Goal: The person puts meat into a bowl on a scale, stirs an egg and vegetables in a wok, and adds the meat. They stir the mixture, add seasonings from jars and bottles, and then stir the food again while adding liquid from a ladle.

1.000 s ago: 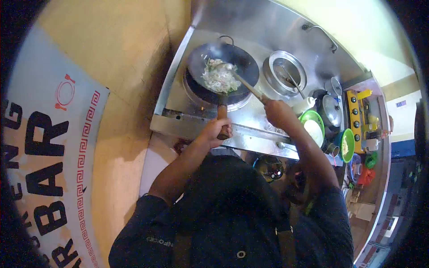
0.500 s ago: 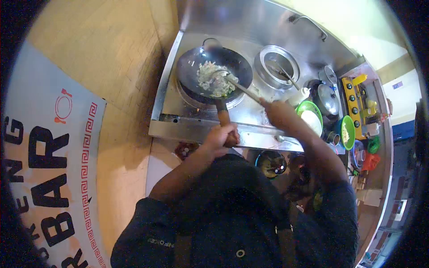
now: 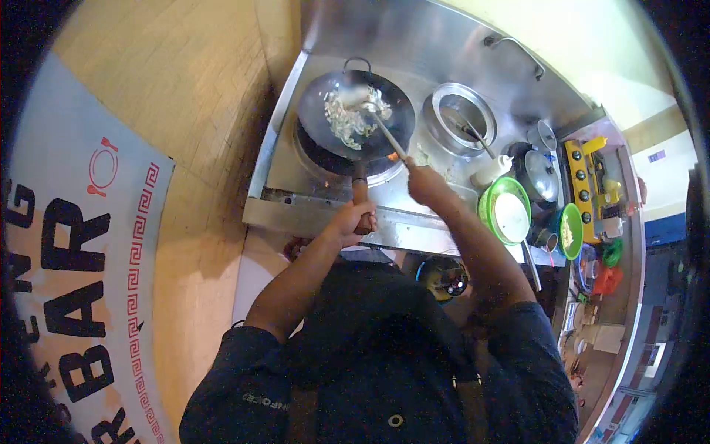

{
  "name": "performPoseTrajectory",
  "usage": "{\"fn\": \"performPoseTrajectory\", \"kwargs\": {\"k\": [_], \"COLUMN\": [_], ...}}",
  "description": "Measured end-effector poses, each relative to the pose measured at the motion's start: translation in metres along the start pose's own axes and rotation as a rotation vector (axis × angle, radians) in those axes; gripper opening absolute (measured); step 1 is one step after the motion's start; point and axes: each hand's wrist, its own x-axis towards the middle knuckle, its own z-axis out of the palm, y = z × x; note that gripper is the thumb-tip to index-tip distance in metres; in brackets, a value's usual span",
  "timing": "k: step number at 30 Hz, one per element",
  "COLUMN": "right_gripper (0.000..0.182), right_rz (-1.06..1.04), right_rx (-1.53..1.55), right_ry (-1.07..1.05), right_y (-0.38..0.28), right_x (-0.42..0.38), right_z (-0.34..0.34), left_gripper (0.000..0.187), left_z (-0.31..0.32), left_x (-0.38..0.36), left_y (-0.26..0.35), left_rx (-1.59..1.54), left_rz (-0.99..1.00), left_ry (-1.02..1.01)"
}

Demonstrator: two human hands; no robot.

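Note:
A dark wok [image 3: 314, 133] sits over the burner at the left of the steel stove, its loop handle pointing to the back. My left hand [image 3: 353, 224] is closed around the wok's wooden handle [image 3: 360, 192] near its end. Inside the wok lies a heap of pale chopped food [image 3: 345, 129] with greenish bits. My right hand [image 3: 430, 187] grips a long-handled ladle [image 3: 390, 138], whose head is among the food and partly blurred. Small orange flames show beneath the wok's right edge.
Right of the wok stands a round metal pot [image 3: 433, 115] with a utensil in it. Beyond are a white squeeze bottle [image 3: 491, 170], a green-rimmed bowl [image 3: 484, 211], a lidded pot [image 3: 542, 177] and a green bowl of pale food [image 3: 577, 235]. A printed banner [image 3: 111, 244] stands left.
The wok has tilted and shifted slightly, and the food is spread differently in it. My right hand has moved left and a little down; the ladle head has moved up. Flames now show beside the wok.

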Motion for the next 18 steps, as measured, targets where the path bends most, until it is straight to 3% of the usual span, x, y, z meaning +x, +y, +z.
{"fn": "performPoseTrajectory", "kwargs": {"k": [3, 5, 6, 8, 9, 10, 11, 14, 18], "right_gripper": [0.045, 0.046, 0.046, 0.044, 0.044, 0.045, 0.043, 0.043, 0.042], "right_rz": [-0.081, -0.092, -0.097, 0.050, 0.025, -0.001, 0.072, -0.010, -0.226], "right_rx": [-0.018, -0.133, -0.143, -0.130, -0.067, -0.001, 0.003, 0.104, 0.196], "right_ry": [0.003, -0.130, -0.137, -0.164, -0.055, 0.054, 0.013, 0.183, 0.106], "right_y": [-0.026, -0.025, -0.017, 0.005, 0.013, 0.019, 0.005, -0.011, -0.036], "right_x": [-0.037, -0.070, -0.070, -0.059, -0.054, -0.045, -0.037, 0.011, 0.042], "right_z": [-0.021, -0.035, -0.037, -0.045, -0.044, -0.044, -0.055, -0.045, -0.019], "left_gripper": [0.009, 0.009, 0.009, 0.009, 0.010, 0.010, 0.009, 0.008, 0.008], "left_z": [-0.015, -0.036, -0.017, 0.034, 0.052, 0.049, 0.042, 0.027, 0.013], "left_x": [-0.004, 0.006, -0.007, -0.030, -0.038, -0.035, -0.029, -0.015, -0.006], "left_y": [0.002, -0.002, 0.000, 0.009, 0.014, 0.010, 0.005, 0.005, -0.004], "left_rx": [0.014, 0.045, 0.032, -0.013, -0.053, -0.065, -0.010, 0.031, -0.025], "left_rz": [-0.027, -0.013, -0.009, -0.013, 0.015, 0.020, 0.044, 0.032, 0.012], "left_ry": [0.011, 0.049, 0.048, 0.070, 0.009, 0.016, 0.047, 0.076, 0.101]}}
